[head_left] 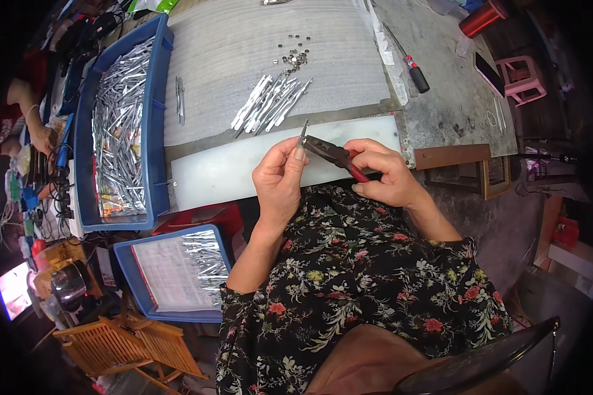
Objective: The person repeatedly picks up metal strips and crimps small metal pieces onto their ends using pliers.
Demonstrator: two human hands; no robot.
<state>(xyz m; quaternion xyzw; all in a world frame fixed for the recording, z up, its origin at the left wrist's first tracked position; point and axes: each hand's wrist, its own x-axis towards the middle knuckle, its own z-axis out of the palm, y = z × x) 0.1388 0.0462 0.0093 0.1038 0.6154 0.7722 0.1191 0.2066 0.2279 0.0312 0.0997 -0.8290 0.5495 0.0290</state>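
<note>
My left hand pinches a slim silver metal strip upright between thumb and fingers. Wrapped round the red handles of a pair of pliers is my right hand. The dark jaws of the pliers meet the strip just by my left fingertips; whether they grip it is too small to tell. Both hands are over the white board at the table's near edge. Just beyond it lies a pile of similar metal strips, with small round metal pieces scattered farther back.
A large blue tray full of metal strips stands at left, with a smaller blue tray below it. A screwdriver and a phone lie at right. Another person's hand shows at far left, near cables.
</note>
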